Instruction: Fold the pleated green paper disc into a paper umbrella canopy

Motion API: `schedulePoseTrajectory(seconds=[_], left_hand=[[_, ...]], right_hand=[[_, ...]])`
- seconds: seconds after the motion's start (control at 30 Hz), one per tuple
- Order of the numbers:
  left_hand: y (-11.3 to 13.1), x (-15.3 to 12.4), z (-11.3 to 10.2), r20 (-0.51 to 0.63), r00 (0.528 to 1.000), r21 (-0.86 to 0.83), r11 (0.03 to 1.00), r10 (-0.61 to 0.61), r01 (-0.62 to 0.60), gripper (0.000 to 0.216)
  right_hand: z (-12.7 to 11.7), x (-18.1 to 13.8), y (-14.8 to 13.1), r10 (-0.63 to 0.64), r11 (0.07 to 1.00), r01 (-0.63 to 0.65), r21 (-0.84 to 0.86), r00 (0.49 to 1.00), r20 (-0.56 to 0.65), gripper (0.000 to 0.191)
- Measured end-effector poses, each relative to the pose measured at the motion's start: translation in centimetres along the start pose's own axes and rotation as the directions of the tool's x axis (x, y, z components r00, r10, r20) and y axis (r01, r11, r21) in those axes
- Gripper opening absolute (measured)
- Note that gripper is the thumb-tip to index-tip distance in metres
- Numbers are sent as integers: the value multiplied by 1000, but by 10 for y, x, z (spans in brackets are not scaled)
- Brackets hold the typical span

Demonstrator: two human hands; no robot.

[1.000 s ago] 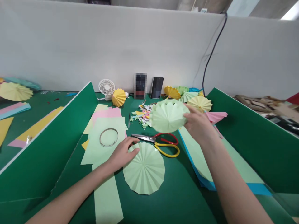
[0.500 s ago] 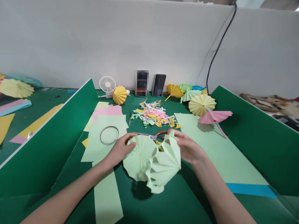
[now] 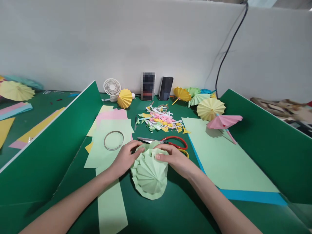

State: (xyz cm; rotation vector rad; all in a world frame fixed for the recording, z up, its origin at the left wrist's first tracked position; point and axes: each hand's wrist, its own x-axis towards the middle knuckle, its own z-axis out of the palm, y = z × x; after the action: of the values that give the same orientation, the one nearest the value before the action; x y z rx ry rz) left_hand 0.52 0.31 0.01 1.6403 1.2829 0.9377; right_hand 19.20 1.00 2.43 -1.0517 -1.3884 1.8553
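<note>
Two light-green pleated paper canopies are together above the table, one over the other. My left hand (image 3: 126, 156) pinches the left edge of the lower canopy (image 3: 137, 187), of which mostly the rim shows. On top sits the upper canopy (image 3: 152, 174), a pleated cone whose point faces me. My right hand (image 3: 174, 158) grips it at its top right edge, thumb in front and fingers behind. Just beyond the hands lie scissors (image 3: 175, 142) with red and yellow handles, their blades pointing left.
Green paper sheets (image 3: 234, 156) lie at right over blue paper, and a green strip (image 3: 110, 208) at left. A ring (image 3: 113, 140) rests on the left sheets. Paper scraps (image 3: 162, 119), phones (image 3: 166, 88), a fan (image 3: 112, 87) and paper umbrellas (image 3: 224, 122) stand farther back. Green dividers (image 3: 265, 130) flank the space.
My right hand has moved left and brought its canopy over the one in my left hand; they were side by side before. The scissors are now more exposed.
</note>
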Motion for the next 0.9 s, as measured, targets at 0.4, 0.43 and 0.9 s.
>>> schedulePoseTrajectory(seconds=[0.4,0.43,0.9], left_hand=[[9,-6,1,-4,995,72,993,98,-97,19],[9,-7,2,-3,995,79,992,100,-99,18],[13,-15,6,20,995,58,993,101,-102,23]], right_hand=[[14,-9,-9,-339,806,286,-519,941,-9,8],[15,-9,-9,-365,792,299,-533,931,-21,8],[22,-10,-1,-594,626,424,-655,803,-48,9]])
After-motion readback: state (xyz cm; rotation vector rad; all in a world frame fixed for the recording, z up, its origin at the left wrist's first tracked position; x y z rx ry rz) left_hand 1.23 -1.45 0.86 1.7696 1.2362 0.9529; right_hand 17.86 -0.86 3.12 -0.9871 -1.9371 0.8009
